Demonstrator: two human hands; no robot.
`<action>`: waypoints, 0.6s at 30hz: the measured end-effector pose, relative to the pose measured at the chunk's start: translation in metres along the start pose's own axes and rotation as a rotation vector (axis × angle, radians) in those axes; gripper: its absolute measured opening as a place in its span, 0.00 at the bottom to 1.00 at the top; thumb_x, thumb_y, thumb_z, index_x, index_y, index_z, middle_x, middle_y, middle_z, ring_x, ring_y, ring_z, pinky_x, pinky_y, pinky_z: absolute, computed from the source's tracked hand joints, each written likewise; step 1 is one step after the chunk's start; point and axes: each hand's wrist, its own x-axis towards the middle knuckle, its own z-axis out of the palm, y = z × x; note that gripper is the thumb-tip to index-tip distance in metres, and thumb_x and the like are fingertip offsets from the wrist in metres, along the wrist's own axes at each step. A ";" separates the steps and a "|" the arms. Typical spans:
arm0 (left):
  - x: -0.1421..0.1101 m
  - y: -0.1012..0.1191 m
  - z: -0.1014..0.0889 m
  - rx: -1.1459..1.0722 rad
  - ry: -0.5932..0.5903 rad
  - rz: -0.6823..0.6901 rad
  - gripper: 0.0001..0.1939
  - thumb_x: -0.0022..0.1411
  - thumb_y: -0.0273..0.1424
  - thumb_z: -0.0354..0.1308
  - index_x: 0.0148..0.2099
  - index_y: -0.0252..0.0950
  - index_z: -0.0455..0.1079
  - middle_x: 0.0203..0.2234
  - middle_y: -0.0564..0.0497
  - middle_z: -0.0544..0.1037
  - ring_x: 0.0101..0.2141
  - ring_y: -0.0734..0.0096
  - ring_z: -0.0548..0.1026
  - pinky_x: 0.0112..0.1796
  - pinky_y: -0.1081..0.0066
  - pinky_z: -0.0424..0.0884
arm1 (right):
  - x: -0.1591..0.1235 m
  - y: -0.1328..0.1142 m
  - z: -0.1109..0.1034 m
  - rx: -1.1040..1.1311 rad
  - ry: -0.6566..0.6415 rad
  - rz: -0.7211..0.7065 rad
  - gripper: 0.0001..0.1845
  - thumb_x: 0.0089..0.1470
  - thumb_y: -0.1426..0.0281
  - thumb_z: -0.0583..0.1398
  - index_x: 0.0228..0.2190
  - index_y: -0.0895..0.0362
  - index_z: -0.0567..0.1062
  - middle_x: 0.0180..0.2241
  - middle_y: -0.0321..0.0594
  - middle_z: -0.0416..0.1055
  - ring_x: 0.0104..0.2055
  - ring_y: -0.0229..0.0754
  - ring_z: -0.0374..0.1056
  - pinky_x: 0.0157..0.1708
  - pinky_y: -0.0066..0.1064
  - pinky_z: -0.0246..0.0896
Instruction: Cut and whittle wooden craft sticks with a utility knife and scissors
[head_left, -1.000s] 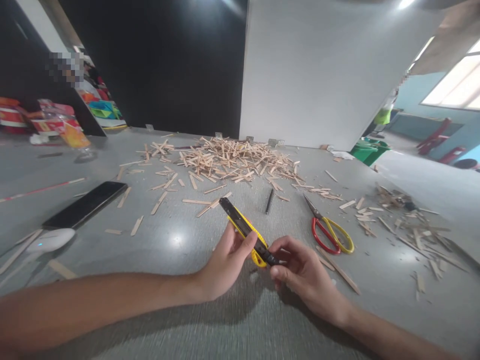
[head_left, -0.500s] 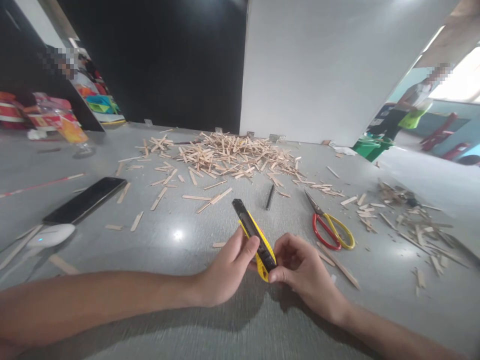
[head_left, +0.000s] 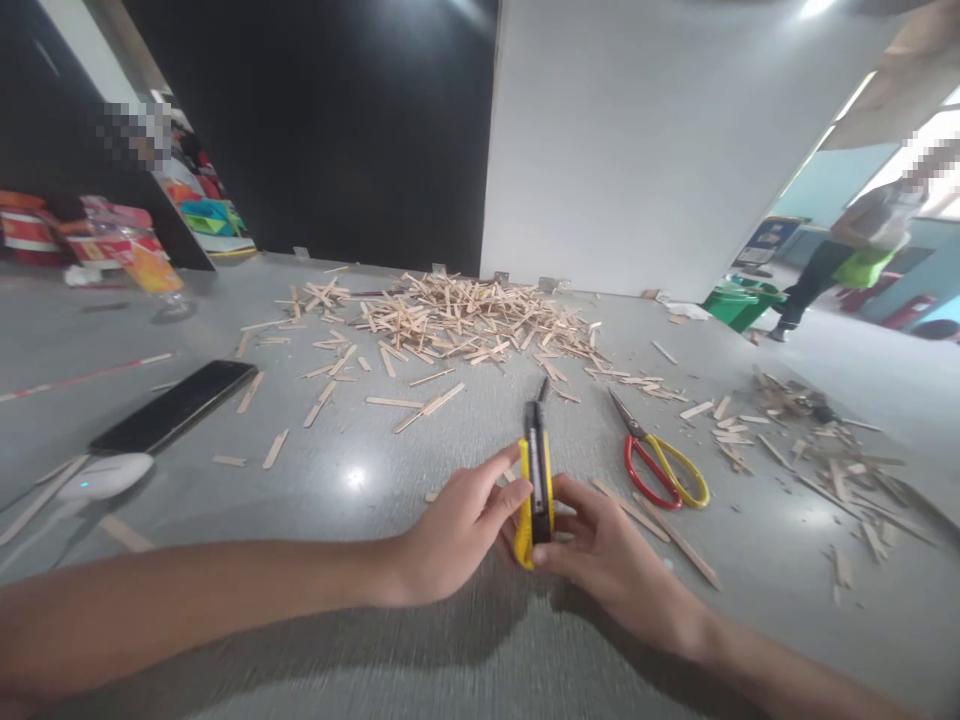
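A yellow and black utility knife [head_left: 536,480] stands nearly upright between my two hands, its black tip pointing away from me. My left hand [head_left: 469,530] grips its left side, the thumb laid against the body. From the right, my right hand [head_left: 600,545] pinches the lower end between thumb and fingers. Just beyond the tip, partly covered by it, a dark thin rod [head_left: 545,388] lies on the grey table [head_left: 315,660]. Scissors [head_left: 660,465] with one red and one yellow handle rest to the right of my right hand.
A heap of flat wooden sticks [head_left: 465,318] lies against the back panels. More wood scraps [head_left: 832,440] are spread on the right. On the left are a black phone [head_left: 176,405], a white mouse [head_left: 112,475] and a bottle [head_left: 146,265]. A person [head_left: 862,240] stands beyond green bins [head_left: 739,300].
The utility knife has turned from leaning left to nearly upright, its tip moving right, and more of its edge faces me. Both hands keep hold of it. The person at right has shifted right.
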 end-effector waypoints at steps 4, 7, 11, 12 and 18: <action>0.001 0.002 0.000 0.026 -0.063 0.030 0.20 0.78 0.47 0.49 0.52 0.39 0.75 0.28 0.49 0.80 0.24 0.67 0.80 0.27 0.71 0.76 | 0.000 -0.004 -0.001 -0.057 -0.091 -0.013 0.23 0.59 0.54 0.70 0.47 0.56 0.76 0.36 0.43 0.79 0.35 0.45 0.75 0.31 0.34 0.71; 0.002 0.001 0.001 0.011 -0.096 0.010 0.22 0.77 0.49 0.50 0.41 0.38 0.72 0.27 0.49 0.79 0.24 0.68 0.79 0.25 0.72 0.75 | -0.002 -0.007 -0.003 -0.147 -0.096 -0.046 0.21 0.66 0.51 0.62 0.42 0.57 0.77 0.34 0.44 0.77 0.33 0.44 0.73 0.31 0.35 0.69; 0.002 0.002 0.003 0.032 -0.117 -0.045 0.24 0.76 0.52 0.49 0.39 0.37 0.69 0.28 0.48 0.80 0.24 0.69 0.79 0.22 0.74 0.72 | -0.003 -0.011 -0.003 -0.242 -0.061 -0.083 0.25 0.70 0.50 0.57 0.35 0.57 0.79 0.30 0.42 0.76 0.31 0.41 0.69 0.32 0.34 0.63; 0.001 0.003 0.003 0.048 -0.115 -0.047 0.24 0.76 0.52 0.49 0.39 0.37 0.70 0.29 0.48 0.80 0.25 0.69 0.78 0.21 0.75 0.71 | -0.003 -0.011 -0.003 -0.247 -0.060 -0.078 0.24 0.69 0.50 0.58 0.37 0.57 0.79 0.30 0.41 0.76 0.31 0.41 0.69 0.32 0.33 0.63; 0.004 0.011 -0.002 0.047 0.082 0.006 0.20 0.76 0.48 0.53 0.49 0.36 0.73 0.28 0.50 0.81 0.22 0.72 0.76 0.23 0.74 0.68 | -0.004 -0.012 -0.005 -0.401 0.050 -0.039 0.26 0.67 0.45 0.57 0.35 0.55 0.74 0.29 0.39 0.73 0.28 0.40 0.67 0.27 0.32 0.60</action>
